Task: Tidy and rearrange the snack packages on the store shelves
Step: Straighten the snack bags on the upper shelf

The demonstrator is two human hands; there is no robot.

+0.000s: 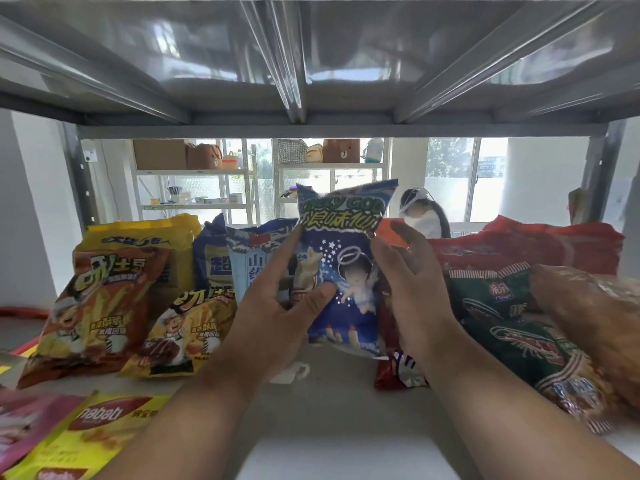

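A blue snack bag (346,271) with green lettering and a star pattern stands upright at the middle of the grey shelf (332,393). My left hand (277,306) grips its left edge, thumb across the front. My right hand (412,292) lies against the bag's right side with fingers spread and nearly straight. To the left stand an orange-brown fries bag (100,306) and a yellow fries bag (183,334). A pale blue bag (252,268) leans just behind my left hand.
Red bags (519,251) and green shrimp-chip bags (512,327) fill the right side. A yellow Nabati pack (90,434) and a pink pack (20,427) lie at the front left. A small red packet (398,372) lies under my right wrist. A masked person (424,216) is behind the shelf. The upper shelf hangs low overhead.
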